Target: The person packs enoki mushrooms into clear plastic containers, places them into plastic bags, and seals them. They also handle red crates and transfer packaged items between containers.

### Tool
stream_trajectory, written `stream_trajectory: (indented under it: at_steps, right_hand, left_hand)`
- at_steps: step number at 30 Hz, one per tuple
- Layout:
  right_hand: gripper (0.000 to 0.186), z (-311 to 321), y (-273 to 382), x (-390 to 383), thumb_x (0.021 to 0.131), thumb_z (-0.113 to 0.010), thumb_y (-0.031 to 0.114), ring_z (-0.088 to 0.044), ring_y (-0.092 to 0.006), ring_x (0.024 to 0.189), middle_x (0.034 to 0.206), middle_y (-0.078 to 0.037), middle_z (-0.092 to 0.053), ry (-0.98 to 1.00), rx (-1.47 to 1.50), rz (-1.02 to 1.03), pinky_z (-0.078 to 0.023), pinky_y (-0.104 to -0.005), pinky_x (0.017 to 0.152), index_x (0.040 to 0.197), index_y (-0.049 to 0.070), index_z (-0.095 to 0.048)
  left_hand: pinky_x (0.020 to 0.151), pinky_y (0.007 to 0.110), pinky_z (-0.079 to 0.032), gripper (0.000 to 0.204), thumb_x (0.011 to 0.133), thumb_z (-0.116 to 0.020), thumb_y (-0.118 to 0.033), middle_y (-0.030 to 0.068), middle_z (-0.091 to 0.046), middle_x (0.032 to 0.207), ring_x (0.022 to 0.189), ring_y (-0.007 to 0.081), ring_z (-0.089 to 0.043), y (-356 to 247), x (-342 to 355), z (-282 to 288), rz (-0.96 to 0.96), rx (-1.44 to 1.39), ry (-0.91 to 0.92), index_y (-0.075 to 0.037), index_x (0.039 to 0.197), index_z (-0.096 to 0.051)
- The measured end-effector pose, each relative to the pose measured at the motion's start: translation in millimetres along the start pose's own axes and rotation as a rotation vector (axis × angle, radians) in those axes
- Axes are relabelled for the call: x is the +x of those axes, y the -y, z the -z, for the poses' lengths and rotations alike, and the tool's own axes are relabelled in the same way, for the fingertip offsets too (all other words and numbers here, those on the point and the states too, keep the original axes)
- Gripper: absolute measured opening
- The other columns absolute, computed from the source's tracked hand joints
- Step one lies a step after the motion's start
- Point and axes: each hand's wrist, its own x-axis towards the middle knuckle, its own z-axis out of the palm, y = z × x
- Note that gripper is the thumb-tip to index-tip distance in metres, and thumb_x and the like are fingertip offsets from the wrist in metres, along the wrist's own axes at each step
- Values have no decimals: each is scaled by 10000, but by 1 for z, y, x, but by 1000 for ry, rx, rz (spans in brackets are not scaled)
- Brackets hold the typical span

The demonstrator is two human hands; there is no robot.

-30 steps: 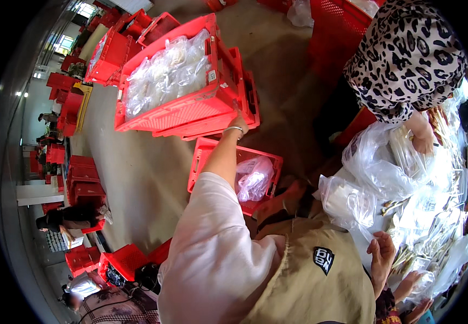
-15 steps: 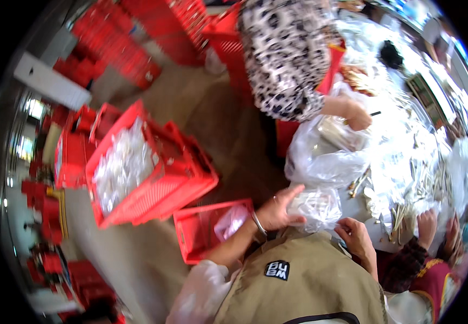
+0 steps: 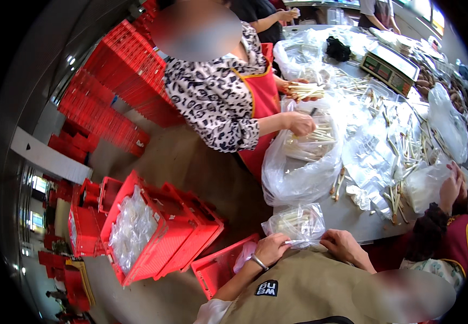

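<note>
A clear plastic bag of pale, long stems (image 3: 298,220) rests at the near edge of the metal table (image 3: 334,216) in front of me. My left hand (image 3: 272,248) pinches the bag's near edge, a silver bangle on the wrist. My right hand (image 3: 342,247) is closed on the other end of that edge, at the bag's right. Just beyond it lies a large open bag of similar stems (image 3: 282,173), where a co-worker in leopard print (image 3: 207,102) holds stems in one hand and has the other in the bag.
Stacked red crates (image 3: 139,232) with filled bags stand at left, a low red crate (image 3: 209,275) beside me, taller crate stacks (image 3: 120,59) behind. The table holds a scale (image 3: 388,73) and loose stems. Another co-worker (image 3: 455,232) works at my right; others stand at the back.
My left arm has come from the crate stack on the left to the bag, now pinched along its near edge with both hands. My view has swung right and up toward the table.
</note>
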Motion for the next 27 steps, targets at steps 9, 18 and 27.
stream_trajectory:
  at_steps: [9, 18, 27]
  right_hand:
    - [214, 7, -6, 3, 833, -594, 219, -609, -335, 755, 784, -165, -633, 10, -68, 23, -477, -389, 664, 892, 14, -612]
    - [200, 0, 2, -5, 862, -587, 185, -473, -171, 566, 623, -106, -512, 67, 136, -65, -397, -302, 543, 813, -9, -594]
    - [172, 2, 12, -9, 838, -602, 143, -522, -148, 623, 651, -84, -554, 153, 75, -1, -402, -287, 575, 819, -28, -611]
  left_hand:
    - [515, 230, -396, 251, 896, -523, -208, 25, -528, 668, 580, 77, -489, 1, 25, -15, 95, -906, -22, -20, 735, -563]
    - [440, 186, -285, 132, 899, -519, -154, 29, -560, 752, 472, 51, -335, 20, 62, -21, 430, -2221, -270, -35, 872, -569]
    - [419, 174, -271, 128, 902, -500, -151, 52, -611, 882, 473, 34, -336, 79, 92, -80, 492, -2259, -257, -35, 912, -553]
